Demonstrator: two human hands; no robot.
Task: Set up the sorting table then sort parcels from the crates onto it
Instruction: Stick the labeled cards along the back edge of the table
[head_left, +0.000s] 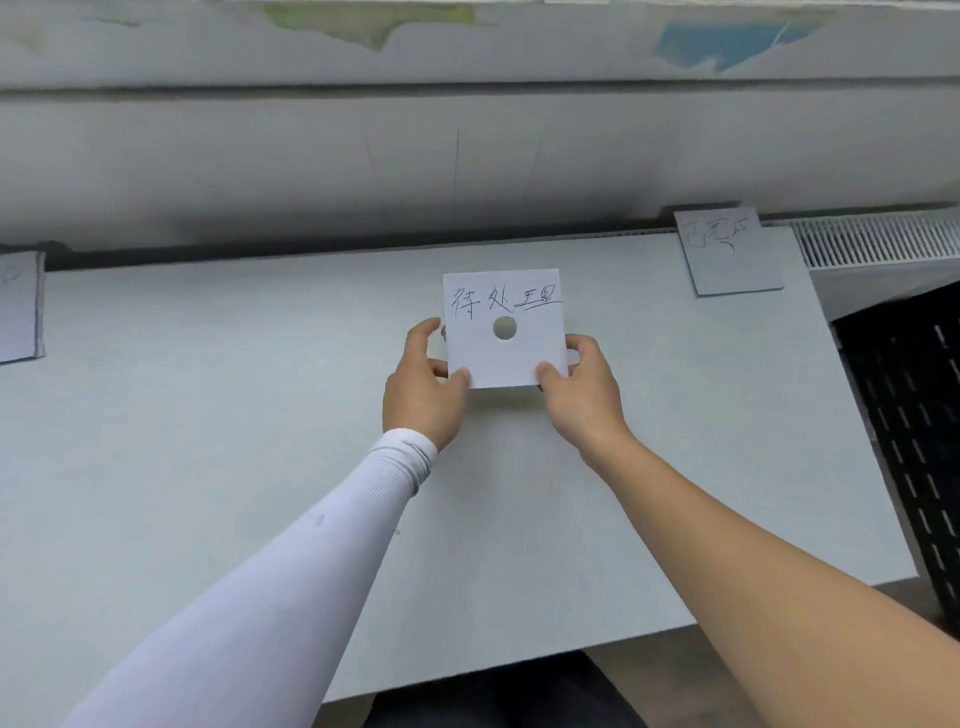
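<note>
A white square label card (524, 358) with handwritten characters and a round hole in its middle is held up over the pale grey sorting table (208, 441). My left hand (423, 387), in a white sleeve, pinches the card's lower left corner. My right hand (584, 387), bare-armed, pinches its lower right corner. A second label card (730, 252) lies at the table's back right edge. A third label card (18, 306) lies at the far left edge, partly cut off by the frame.
A black slotted crate (914, 431) stands to the right of the table. A white radiator grille (878, 241) runs along the wall at the back right. A pale wall rises behind the table.
</note>
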